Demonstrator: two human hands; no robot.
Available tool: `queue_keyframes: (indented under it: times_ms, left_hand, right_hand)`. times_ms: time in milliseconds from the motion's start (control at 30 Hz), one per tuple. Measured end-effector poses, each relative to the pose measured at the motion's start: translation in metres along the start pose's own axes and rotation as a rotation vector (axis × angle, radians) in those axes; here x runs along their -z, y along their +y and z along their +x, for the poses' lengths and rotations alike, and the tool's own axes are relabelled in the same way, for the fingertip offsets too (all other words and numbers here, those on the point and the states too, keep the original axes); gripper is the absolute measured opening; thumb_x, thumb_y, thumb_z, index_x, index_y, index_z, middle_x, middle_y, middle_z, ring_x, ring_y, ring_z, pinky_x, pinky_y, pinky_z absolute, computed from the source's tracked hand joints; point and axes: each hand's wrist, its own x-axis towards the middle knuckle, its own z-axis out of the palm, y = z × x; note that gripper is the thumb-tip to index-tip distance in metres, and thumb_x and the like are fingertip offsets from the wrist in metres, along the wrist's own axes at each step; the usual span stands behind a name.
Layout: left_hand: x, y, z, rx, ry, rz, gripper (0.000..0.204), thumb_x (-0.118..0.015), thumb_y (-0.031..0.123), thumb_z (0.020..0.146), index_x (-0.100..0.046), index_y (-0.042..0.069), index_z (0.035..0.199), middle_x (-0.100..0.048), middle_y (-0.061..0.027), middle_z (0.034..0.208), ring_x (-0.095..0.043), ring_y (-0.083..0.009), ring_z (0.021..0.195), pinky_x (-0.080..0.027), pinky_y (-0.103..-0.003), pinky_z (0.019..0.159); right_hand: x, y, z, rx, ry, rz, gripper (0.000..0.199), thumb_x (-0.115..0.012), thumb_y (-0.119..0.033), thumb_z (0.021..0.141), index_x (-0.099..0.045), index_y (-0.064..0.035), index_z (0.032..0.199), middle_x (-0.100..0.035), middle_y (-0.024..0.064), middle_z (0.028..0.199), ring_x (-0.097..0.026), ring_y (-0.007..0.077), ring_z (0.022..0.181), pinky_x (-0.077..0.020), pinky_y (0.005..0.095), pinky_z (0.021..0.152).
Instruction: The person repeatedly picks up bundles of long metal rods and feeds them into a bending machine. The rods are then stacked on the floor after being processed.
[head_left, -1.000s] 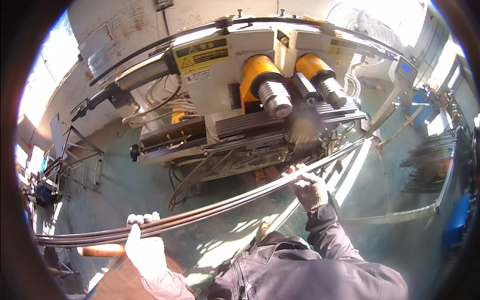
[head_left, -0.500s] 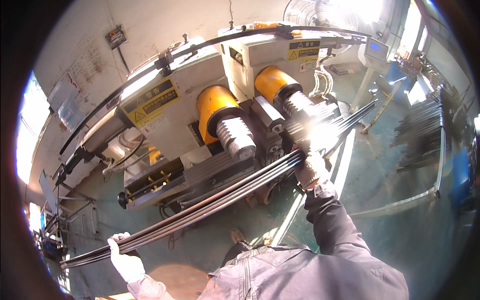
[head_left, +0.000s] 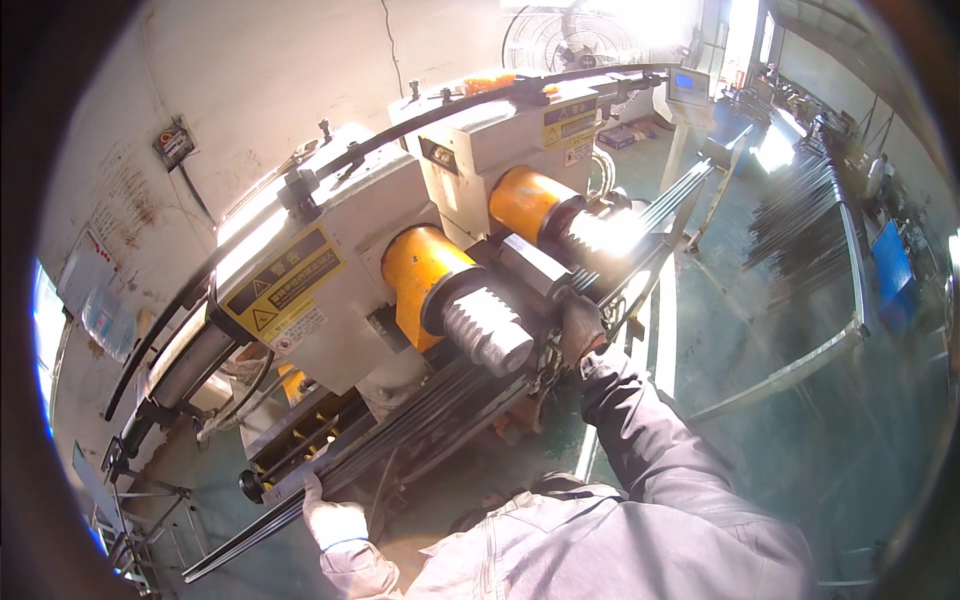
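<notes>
1. Grey metal bars (head_left: 246, 538), long, thin and bundled, run aslant from the lower left, along the front of the machine (head_left: 345, 310), to the upper right. Half a second ago they stood out before the body, over the floor; now they are in close by the machine, their middle partly lost behind it. Whether they rest on it cannot be told.

2. The left hand (head_left: 336, 520) is at the lower-left stretch, its thumb raised against the bars. Its other fingers are hidden, so I cannot tell whether they pinch.

3. The right hand (head_left: 582, 328) has reached further in, beside a dark block (head_left: 535, 265) near the bars. Shadow covers its fingers; spread or closed, I cannot tell.

4. In my judgement, the handling has passed from carrying the bundle to lining it up with the machine; both ends need guiding together, as the middle could catch.

5. Just above the bars, the nearer ribbed roller (head_left: 487, 328) juts out from its yellow collar (head_left: 412, 272); the farther roller is washed out by glare.

6. Further out stand a control box (head_left: 688, 86) with a blue screen and, far right, a heap of dark rods (head_left: 790, 222).
</notes>
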Motion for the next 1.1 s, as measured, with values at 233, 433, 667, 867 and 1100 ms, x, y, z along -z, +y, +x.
queue_keyframes:
  times_ms: [233, 433, 667, 867, 1100]
  left_hand:
    - [0.018, 0.011, 0.025, -0.045, -0.203, -0.259, 0.039, -0.071, 0.028, 0.110, -0.076, -0.001, 0.135, -0.079, -0.0178, 0.137, -0.076, -0.0344, 0.126, -0.057, -0.052, 0.118]
    - [0.028, 0.022, 0.037, -0.194, -0.139, -0.167, 0.041, -0.075, 0.035, 0.108, -0.077, 0.001, 0.132, -0.080, -0.0138, 0.134, -0.076, -0.0324, 0.124, -0.058, -0.051, 0.115]
    - [-0.037, -0.048, 0.001, -0.003, -0.415, -0.188, 0.047, -0.077, 0.039, 0.107, -0.076, 0.005, 0.139, -0.075, -0.0141, 0.146, -0.069, -0.0335, 0.135, -0.054, -0.050, 0.120]
    - [-0.005, -0.011, 0.011, -0.188, -0.024, -0.280, 0.038, -0.064, 0.028, 0.115, -0.077, 0.001, 0.137, -0.079, -0.0161, 0.139, -0.074, -0.0337, 0.130, -0.055, -0.054, 0.121]
    - [0.021, -0.008, 0.014, -0.166, -0.164, -0.245, 0.035, -0.067, 0.028, 0.116, -0.075, 0.001, 0.136, -0.080, -0.0134, 0.134, -0.076, -0.0274, 0.124, -0.058, -0.045, 0.116]
  right_hand:
    - [0.014, 0.013, 0.014, 0.826, -0.041, -1.393, 0.017, -0.063, -0.012, 0.104, -0.079, -0.0078, 0.102, -0.078, 0.0130, 0.086, -0.079, 0.0240, 0.083, -0.0583, 0.0407, 0.077]
    - [-0.007, 0.009, 0.003, 0.746, 0.101, -1.213, 0.023, -0.061, -0.018, 0.109, -0.076, -0.0086, 0.095, -0.072, 0.0089, 0.076, -0.071, 0.0242, 0.060, -0.0520, 0.0393, 0.053]
    - [-0.028, -0.006, -0.031, 0.103, 0.188, -0.079, 0.047, -0.064, -0.045, 0.113, -0.075, -0.0058, 0.089, -0.066, 0.0039, 0.073, -0.063, 0.0142, 0.059, -0.0462, 0.0335, 0.054]
    - [0.014, -0.024, -0.076, 0.138, 0.074, -0.265, 0.046, -0.057, -0.041, 0.119, -0.077, 0.0002, 0.113, -0.074, 0.0049, 0.095, -0.063, 0.0147, 0.087, -0.0522, 0.0340, 0.082]
    - [0.102, 0.018, -0.087, 0.111, 0.200, -0.334, 0.053, -0.062, -0.048, 0.116, -0.079, 0.0026, 0.119, -0.082, 0.0119, 0.105, -0.074, 0.0211, 0.093, -0.0572, 0.0340, 0.089]
